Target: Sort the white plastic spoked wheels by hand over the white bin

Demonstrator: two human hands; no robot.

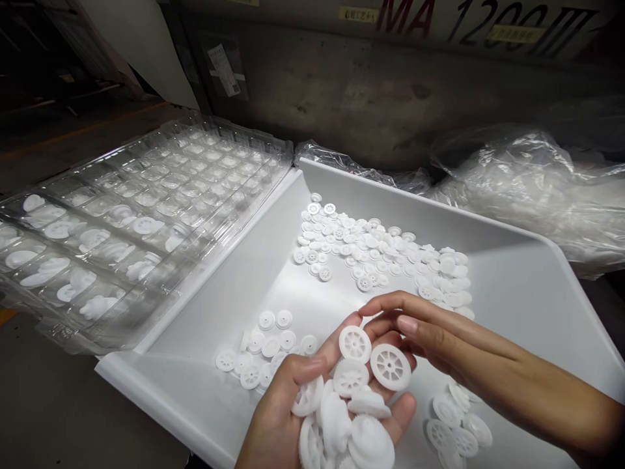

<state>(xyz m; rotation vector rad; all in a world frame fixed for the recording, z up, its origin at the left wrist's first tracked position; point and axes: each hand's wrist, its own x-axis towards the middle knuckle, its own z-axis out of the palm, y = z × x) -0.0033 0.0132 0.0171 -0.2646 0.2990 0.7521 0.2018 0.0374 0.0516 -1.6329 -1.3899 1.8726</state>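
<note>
My left hand is cupped palm up over the bin, its fingers curled around a pile of white plastic gears. Some of these gears show spoked wheels, while others lie tilted or on edge. From the right, my right hand reaches across to the left fingertips. Its fingers are stretched out and slightly apart beside the held gears, with part of them hidden behind a spoked gear. Whether they press on that gear I cannot tell. Below both hands is the light grey bin.
Loose gears lie in the bin: a large heap at the back, a group at left and another at right. A clear compartment tray, partly filled with gears, adjoins the left wall. Plastic bags and a machine panel stand behind.
</note>
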